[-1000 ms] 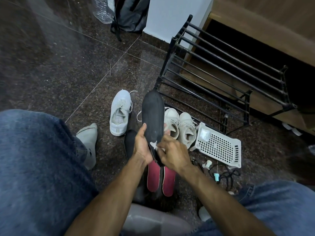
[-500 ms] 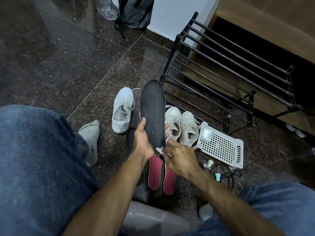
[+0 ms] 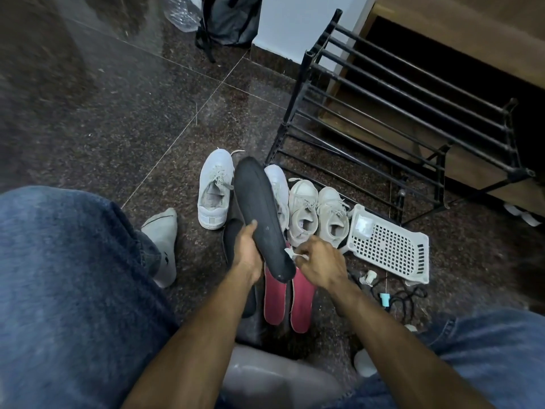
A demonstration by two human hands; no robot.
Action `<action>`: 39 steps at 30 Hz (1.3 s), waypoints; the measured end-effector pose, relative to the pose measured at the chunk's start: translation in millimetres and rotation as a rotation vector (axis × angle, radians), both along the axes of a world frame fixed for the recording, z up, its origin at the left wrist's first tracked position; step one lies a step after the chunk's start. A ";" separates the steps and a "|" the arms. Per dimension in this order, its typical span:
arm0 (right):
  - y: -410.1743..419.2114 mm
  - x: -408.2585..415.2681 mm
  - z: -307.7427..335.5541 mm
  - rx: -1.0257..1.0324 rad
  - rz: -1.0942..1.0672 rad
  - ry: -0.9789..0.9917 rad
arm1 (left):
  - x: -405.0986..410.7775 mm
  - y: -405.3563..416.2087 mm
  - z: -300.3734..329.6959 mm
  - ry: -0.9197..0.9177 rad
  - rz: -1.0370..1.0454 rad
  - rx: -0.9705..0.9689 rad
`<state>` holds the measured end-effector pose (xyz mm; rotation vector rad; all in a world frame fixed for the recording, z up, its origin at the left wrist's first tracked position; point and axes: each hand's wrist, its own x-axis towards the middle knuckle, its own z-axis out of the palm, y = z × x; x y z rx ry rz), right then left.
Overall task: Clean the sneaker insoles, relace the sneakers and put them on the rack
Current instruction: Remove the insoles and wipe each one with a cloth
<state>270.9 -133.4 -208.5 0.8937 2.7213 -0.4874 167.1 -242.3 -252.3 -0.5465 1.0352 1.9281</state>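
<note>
I see my left hand (image 3: pixel 246 252) with its grip closed around the lower half of a long black foam insole (image 3: pixel 259 214), thumb laid over the top face, holding it tilted up off the floor. My right hand (image 3: pixel 321 262) sits just beside the insole's heel end, fingers curled tight around a small white scrap (image 3: pixel 290 254) that touches the insole's edge; I cannot tell whether it is cloth or tissue.

Taking the black metal shoe rack (image 3: pixel 398 119) as my landmark: 4 white lace-up sneakers (image 3: pixel 303 211) stand in a row on the dark speckled stone floor (image 3: pixel 118 119) right in front of its lowest bars, the held insole covering part of the 2nd one. Nearer to me from the rack lie 2 red insoles (image 3: pixel 274 299), side by side, and another black insole (image 3: pixel 231 240) under my left hand. A white perforated plastic basket (image 3: pixel 389 246) lies in front of the rack's near right leg.
</note>
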 end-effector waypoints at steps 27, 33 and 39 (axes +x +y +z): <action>6.9 13.8 -120.7 -0.427 -0.208 -0.284 | -18.5 -65.1 -147.9 -0.011 -0.074 -0.901; 17.1 12.6 -132.9 -0.451 -0.250 -0.270 | -17.9 -65.6 -150.9 0.029 -0.159 -0.956; 28.4 12.0 -139.5 -0.462 -0.324 -0.198 | -18.4 -59.4 -140.3 0.126 -0.259 -1.248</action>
